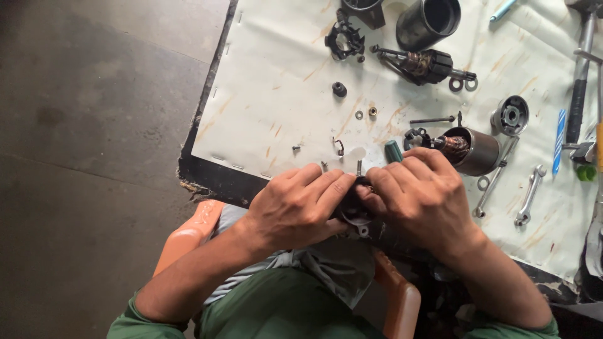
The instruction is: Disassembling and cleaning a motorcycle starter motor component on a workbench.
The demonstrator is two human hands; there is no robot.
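Two bare hands meet at the near edge of the paper-covered table [270, 113], both closed around one small black motor part with a pale metal rim [356, 207]. The left hand [295, 210] pinches it from one side with curled fingers, and the right hand [424, 201] clamps it from the other; most of the part is hidden between them. One thin metal stud [359, 167] rises from the part and points away from the person toward the far edge; that stud is the only axis that can be read.

Two wound armatures lie on the stained white paper: a coppery one with a dark shaft [422, 64] near the far edge, and another sitting in a shiny steel cylinder [472, 150] just beyond the right hand. One dark hollow cylinder [428, 22] stands at the far edge, beside one black ring-shaped brush holder [345, 40]. One round grey end cap [510, 116] sits toward the right edge. Two bright steel wrenches [529, 196] lie side by side near the right edge. Two small washers [365, 113] rest mid-table.
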